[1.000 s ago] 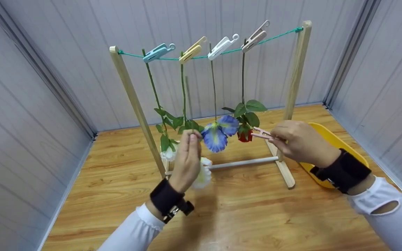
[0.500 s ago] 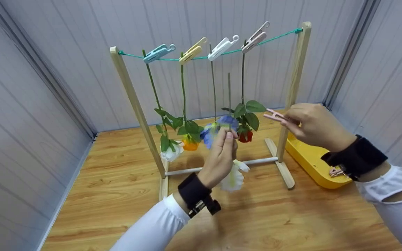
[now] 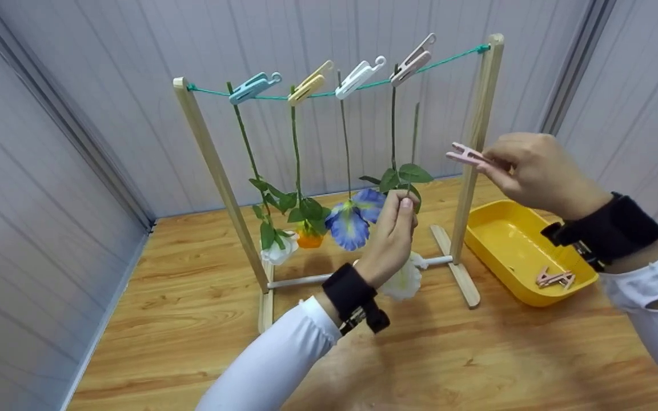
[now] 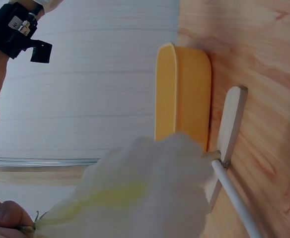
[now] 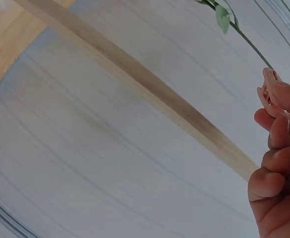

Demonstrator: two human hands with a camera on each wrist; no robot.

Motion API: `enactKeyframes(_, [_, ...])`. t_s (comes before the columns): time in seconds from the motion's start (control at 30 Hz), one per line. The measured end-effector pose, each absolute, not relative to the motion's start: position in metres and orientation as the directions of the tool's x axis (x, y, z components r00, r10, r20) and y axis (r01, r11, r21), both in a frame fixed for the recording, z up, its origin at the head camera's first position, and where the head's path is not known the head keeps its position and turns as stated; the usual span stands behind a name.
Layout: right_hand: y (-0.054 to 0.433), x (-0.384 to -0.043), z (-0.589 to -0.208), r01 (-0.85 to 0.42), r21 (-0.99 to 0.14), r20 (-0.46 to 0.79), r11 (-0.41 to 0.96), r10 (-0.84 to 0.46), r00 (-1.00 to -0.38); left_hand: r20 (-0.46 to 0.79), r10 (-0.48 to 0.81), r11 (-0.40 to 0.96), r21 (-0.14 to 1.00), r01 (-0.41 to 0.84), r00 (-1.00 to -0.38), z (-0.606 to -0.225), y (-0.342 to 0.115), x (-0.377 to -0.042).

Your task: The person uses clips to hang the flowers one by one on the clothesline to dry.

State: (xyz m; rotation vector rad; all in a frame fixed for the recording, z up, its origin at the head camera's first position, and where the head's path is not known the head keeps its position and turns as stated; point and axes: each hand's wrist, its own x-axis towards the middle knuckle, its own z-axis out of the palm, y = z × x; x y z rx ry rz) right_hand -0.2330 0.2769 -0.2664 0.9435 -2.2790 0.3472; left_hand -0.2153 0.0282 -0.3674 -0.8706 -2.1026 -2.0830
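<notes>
My left hand (image 3: pixel 392 234) grips the stem of a white flower (image 3: pixel 403 279), head down; its bare stem end points up beside the hanging red rose's leaves. The same white flower (image 4: pixel 135 193) fills the lower part of the left wrist view, blurred. My right hand (image 3: pixel 540 171) pinches a pink clothespin (image 3: pixel 466 154) in front of the rack's right post (image 3: pixel 480 137). On the green line (image 3: pixel 449 63) above, a blue clothespin (image 3: pixel 255 87), a yellow one, a white clothespin (image 3: pixel 360 77) and a greyish-pink one each hold a flower stem. The rose's head is hidden behind my left hand.
A yellow basket (image 3: pixel 494 268) with pink clothespins (image 3: pixel 554 278) inside stands right of the wooden rack. A white rose (image 3: pixel 279 248), an orange flower (image 3: pixel 309 235) and a blue iris (image 3: pixel 349 222) hang upside down. A white bar (image 3: pixel 300 281) joins the rack's feet.
My left hand has carried the white flower right, from near the orange flower to before the red rose. My right hand has risen and moved right with the pink clothespin, uncovering the basket.
</notes>
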Motion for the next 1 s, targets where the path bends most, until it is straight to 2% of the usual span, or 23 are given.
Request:
enactKeyframes(0.37, [0.283,-0.236,-0.23,-0.691,0.01,0.688,0.722,-0.506,-0.52,0.423,0.316,-0.002,0.895,0.445,-0.849,-0.346,0.06,-0.238])
enactKeyframes(0.7, [0.284,-0.244,-0.204,-0.714,0.098,0.704,0.693,-0.556,-0.443,0.38,0.313,-0.08,0.924,0.374,-0.871,-0.329,0.084,-0.25])
enactKeyframes(1.0, [0.274,-0.251,-0.177,-0.693,0.084,0.72,0.716,-0.525,-0.455,0.361,0.28,-0.081,0.932,0.352,-0.89,-0.316,0.091,-0.264])
